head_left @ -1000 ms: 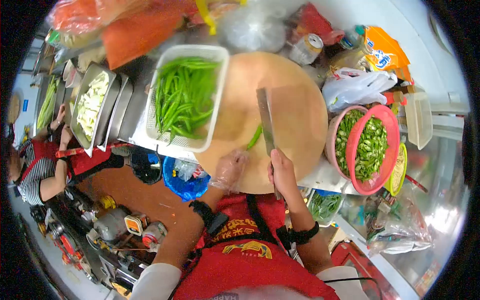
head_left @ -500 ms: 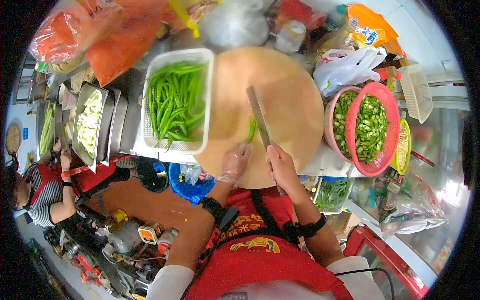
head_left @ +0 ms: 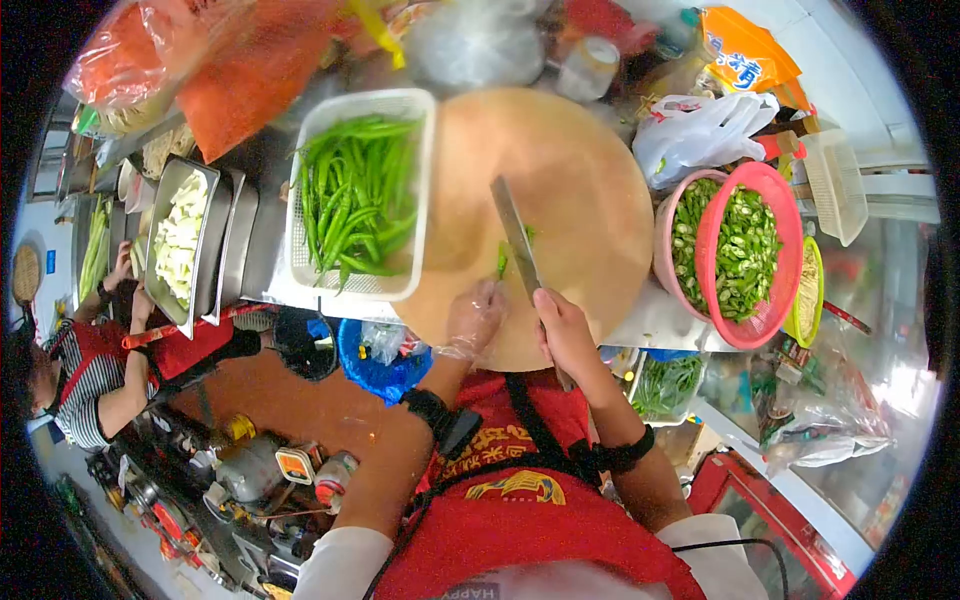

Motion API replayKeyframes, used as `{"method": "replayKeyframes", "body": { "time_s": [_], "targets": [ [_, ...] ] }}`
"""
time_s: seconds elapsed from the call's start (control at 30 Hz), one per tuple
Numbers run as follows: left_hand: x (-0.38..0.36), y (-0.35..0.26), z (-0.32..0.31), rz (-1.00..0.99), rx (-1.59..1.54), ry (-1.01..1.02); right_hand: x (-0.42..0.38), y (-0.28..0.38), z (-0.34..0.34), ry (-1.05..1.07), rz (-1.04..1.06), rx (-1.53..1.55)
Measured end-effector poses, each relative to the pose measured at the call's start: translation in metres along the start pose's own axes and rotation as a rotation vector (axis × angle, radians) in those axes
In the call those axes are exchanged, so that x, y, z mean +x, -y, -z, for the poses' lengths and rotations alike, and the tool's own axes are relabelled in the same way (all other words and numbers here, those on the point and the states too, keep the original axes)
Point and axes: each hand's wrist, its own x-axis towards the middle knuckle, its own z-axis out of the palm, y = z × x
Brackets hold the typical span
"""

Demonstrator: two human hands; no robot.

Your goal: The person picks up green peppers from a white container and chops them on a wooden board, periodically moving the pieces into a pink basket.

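My left hand (head_left: 476, 318), in a clear plastic glove, is closed on the lower end of a green chili pepper (head_left: 502, 260), pressing it to a round wooden chopping board (head_left: 590, 150). My right hand (head_left: 566, 332) grips the handle of a kitchen knife (head_left: 516, 228). The blade slants up and left over the board, just right of the pepper. A small cut green piece (head_left: 530, 233) lies on the blade's far side. Left of the board, a white plastic basket (head_left: 426, 190) holds whole green chili peppers (head_left: 350, 190).
Sliced chilies (head_left: 745, 255) fill a pink basket (head_left: 708, 270) at the right, overlapping another pink container. Metal trays (head_left: 215, 230) with pale cut vegetables stand at the left. Plastic bags (head_left: 700, 135) and packets crowd the back. A co-worker (head_left: 110, 370) is at far left, below a counter.
The pepper's upper part is shorter, and a cut green piece now shows beyond the blade. Both hands stay in nearly the same place.
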Motion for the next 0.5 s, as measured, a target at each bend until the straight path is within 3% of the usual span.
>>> {"method": "replayKeyframes", "body": {
  "time_s": [0.07,0.5],
  "targets": [
    [0.002,-0.001,0.002,0.014,0.011,0.013,-0.004,0.0,-0.001,-0.015,0.135,0.02],
    [0.005,0.008,0.002,0.096,-0.141,0.055,0.001,0.001,0.001,0.081,-0.008,-0.031]
  ]
}}
